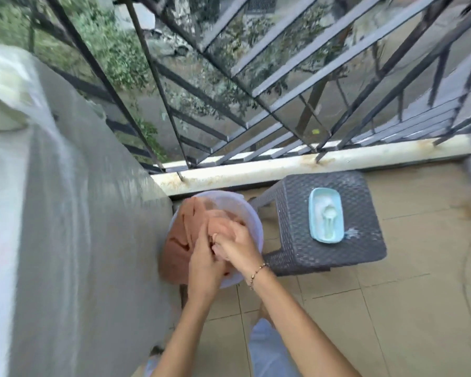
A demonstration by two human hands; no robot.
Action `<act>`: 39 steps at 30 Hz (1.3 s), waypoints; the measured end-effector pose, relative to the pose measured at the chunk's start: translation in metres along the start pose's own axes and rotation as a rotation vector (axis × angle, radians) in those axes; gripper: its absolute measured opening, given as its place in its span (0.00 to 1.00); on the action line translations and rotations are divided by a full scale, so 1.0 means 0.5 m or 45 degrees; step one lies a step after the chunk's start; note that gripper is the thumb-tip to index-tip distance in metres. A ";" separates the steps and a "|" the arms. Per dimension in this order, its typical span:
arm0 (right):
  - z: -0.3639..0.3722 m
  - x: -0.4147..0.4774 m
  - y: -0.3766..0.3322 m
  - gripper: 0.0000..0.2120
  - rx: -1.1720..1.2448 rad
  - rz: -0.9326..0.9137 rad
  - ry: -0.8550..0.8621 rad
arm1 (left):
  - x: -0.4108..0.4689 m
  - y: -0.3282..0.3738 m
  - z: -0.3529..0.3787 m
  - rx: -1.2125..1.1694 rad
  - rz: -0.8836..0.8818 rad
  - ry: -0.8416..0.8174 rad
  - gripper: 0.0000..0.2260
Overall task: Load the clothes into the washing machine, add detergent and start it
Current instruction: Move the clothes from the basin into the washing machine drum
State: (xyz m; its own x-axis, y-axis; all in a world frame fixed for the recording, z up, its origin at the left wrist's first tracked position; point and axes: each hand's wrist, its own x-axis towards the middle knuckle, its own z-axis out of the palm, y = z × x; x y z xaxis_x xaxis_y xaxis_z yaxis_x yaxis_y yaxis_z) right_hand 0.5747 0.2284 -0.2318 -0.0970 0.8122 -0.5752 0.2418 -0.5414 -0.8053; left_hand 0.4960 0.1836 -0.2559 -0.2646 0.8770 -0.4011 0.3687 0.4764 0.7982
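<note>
A terracotta-coloured cloth (178,240) fills a pale translucent tub (253,221) on the floor beside the washing machine (74,213), whose grey side takes up the left of the view. Both hands reach down into the tub. My left hand (204,263) and my right hand (235,244) are pressed together, with fingers closed on the cloth at its top. A light-blue tray (314,213) of white detergent powder with a scoop (328,214) in it lies on a dark woven stool (324,251) to the right of the tub.
A black metal railing (256,91) on a white kerb (283,164) closes the balcony just beyond the tub and stool. Beige floor tiles (392,308) spread to the right and towards me. My legs (267,352) stand below the tub.
</note>
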 end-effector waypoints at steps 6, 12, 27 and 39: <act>-0.100 -0.102 -0.164 0.15 -0.108 -0.392 -0.149 | -0.063 0.160 -0.175 -0.091 0.122 0.414 0.15; -0.071 -0.162 -0.218 0.36 -0.691 -0.406 -0.380 | -0.143 0.396 -0.301 -0.568 0.410 0.282 0.17; -0.143 -0.266 -0.429 0.17 0.306 -0.467 -0.037 | -0.116 0.321 -0.373 0.579 0.229 0.017 0.21; -0.056 -0.229 -0.389 0.18 -0.945 -0.582 -0.319 | -0.135 0.555 -0.361 -1.009 0.219 -0.432 0.14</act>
State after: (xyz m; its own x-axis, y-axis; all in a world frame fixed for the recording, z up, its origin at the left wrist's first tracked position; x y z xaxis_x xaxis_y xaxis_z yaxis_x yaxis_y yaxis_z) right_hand 0.5657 0.2470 -0.0054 -0.5224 0.7958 -0.3064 0.6799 0.1718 -0.7129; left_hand 0.4552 0.2452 0.0739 0.0630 0.9641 -0.2580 -0.3814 0.2621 0.8865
